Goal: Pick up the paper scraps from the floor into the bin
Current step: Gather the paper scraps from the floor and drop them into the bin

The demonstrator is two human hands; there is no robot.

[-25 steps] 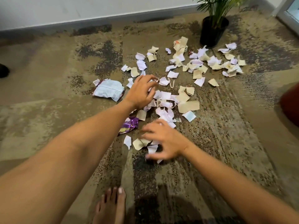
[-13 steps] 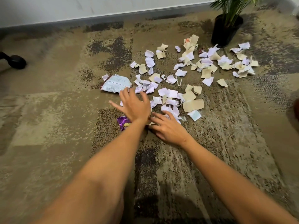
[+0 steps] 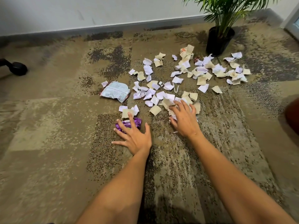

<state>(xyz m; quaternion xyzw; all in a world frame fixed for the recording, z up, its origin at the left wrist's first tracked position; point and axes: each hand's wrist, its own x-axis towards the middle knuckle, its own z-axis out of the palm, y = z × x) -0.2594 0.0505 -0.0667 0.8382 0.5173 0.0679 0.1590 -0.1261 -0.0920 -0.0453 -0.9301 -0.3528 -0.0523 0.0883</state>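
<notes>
A person's two bare forearms reach forward over a mottled brown and tan carpeted floor (image 3: 48,126). Torn white and cream paper scraps (image 3: 161,94) lie scattered in a loose band running from the near middle to the far right, ending just beside a black plastic pot holding a green palm plant (image 3: 218,41). The left hand (image 3: 134,136) lies flat with fingers spread and straight, its fingertips resting on a crumpled purple foil wrapper (image 3: 129,123) and touching a cream scrap; it grips nothing. The right hand (image 3: 184,118) rests on the nearest scraps, fingers spread and slightly bent, raking rather than clearly pinching. A crinkled pale blue and white plastic packet (image 3: 115,91) lies left of the scraps. No bin is in view.

The scraps look very light, thin and limp, likely to flutter or slip, so gathering them into a heap and scooping from beneath should work best. Individual pieces point every way, with no shared long axis.
</notes>
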